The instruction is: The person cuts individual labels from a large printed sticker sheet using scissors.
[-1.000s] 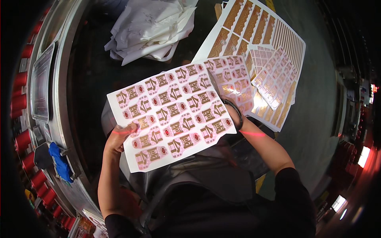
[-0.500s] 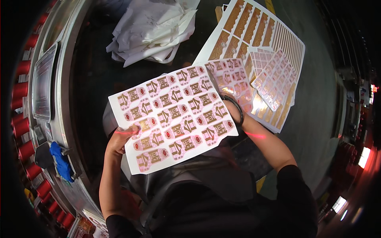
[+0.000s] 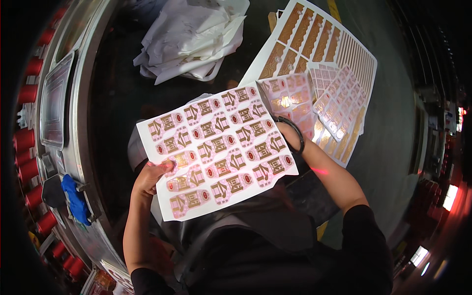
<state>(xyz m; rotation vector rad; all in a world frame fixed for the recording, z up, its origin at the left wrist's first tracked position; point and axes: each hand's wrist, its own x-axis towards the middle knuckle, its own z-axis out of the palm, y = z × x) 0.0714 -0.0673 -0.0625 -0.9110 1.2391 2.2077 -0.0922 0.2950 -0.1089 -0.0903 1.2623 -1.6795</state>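
Note:
A white sheet printed with rows of pink and gold label shapes (image 3: 216, 147) is held tilted in front of me. My left hand (image 3: 150, 178) pinches its left edge, thumb on the printed face and fingers underneath. Behind the right edge goes my right hand (image 3: 286, 132), a black band (image 3: 298, 139) round the wrist; its fingers are hidden by the sheet. Just beyond that hand lies a similar shiny pink sheet (image 3: 290, 98), partly covered. Smaller pink printed sheets (image 3: 342, 101) overlap farther right, on top of large white sheets with brown-gold strips (image 3: 314, 37).
A white bin (image 3: 216, 73) heaped with crumpled white paper (image 3: 191, 39) stands at the far side. Along the left runs a metal machine edge (image 3: 81, 93) with red spools (image 3: 29, 140) beyond it. A blue cloth (image 3: 76, 199) hangs there.
The held sheet has shifted slightly right and toward me, my left hand moving with it. Glare on the pink sheet behind has changed. The red spools on the left have changed position.

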